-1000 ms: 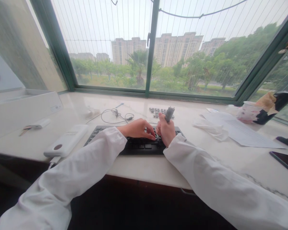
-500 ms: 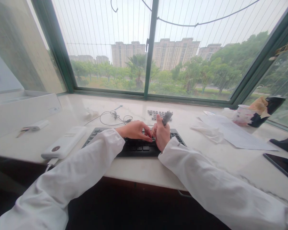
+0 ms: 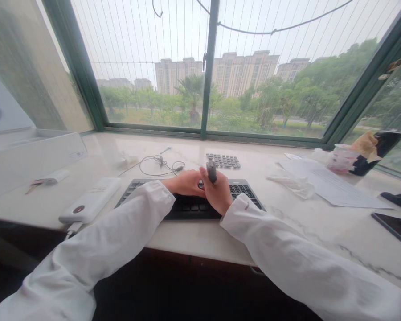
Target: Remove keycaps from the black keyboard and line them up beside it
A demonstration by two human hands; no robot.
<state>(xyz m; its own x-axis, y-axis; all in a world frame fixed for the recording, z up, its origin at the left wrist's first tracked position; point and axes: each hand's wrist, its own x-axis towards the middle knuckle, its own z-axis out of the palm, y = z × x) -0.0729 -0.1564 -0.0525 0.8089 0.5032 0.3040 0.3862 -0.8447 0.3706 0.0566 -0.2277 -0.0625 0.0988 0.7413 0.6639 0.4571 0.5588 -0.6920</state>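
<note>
A black keyboard [image 3: 249,191] lies on the white desk before me, with dark square sockets bare of keycaps at its right end. My right hand [image 3: 218,191] is closed in a fist over its middle. From the top of that fist sticks the end of a short dark-grey tool [image 3: 211,171]; its lower end is hidden. Against it from the left, my left hand [image 3: 184,182] is bent over the keys with curled fingers. Their tips are partly covered by the right hand, so what they pinch is unclear. Behind the hands, loose keycaps [image 3: 223,160] lie in rows.
Left of the keyboard are a white power bank [image 3: 91,200] and a thin black cable [image 3: 158,165]. A white box [image 3: 36,151] stands farther left. On the right lie crumpled tissue [image 3: 292,185], a paper sheet [image 3: 334,185], a cup [image 3: 344,158] and a phone [image 3: 396,229].
My right hand has moved left against the left hand, and the tool has swung from leaning right to nearly upright. More of the keyboard's right end and the loose keycaps now shows.
</note>
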